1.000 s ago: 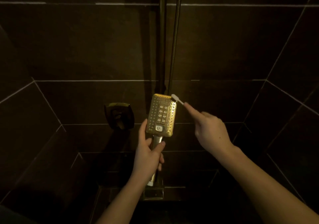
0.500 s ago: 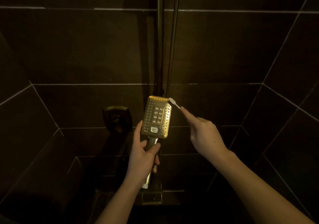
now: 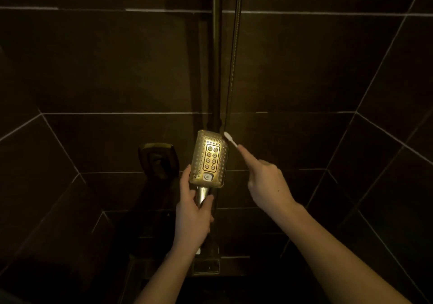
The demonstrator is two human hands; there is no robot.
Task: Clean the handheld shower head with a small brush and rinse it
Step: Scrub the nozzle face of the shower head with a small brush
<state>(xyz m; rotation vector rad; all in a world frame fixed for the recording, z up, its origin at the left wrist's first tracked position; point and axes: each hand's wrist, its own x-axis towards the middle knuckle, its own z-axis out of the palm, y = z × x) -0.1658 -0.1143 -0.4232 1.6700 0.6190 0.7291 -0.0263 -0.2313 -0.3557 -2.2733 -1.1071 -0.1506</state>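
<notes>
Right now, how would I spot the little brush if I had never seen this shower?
Find the vertical rail running down the dark tiled wall. At its foot the left hand holds a gold shower head by the handle. The small brush is the pale stick at its top right corner, gripped by the right hand; nothing else here is white and thin.

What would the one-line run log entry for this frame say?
left hand: grips shower head handle | right hand: holds small brush | brush head: at top right corner | water: none visible
</notes>
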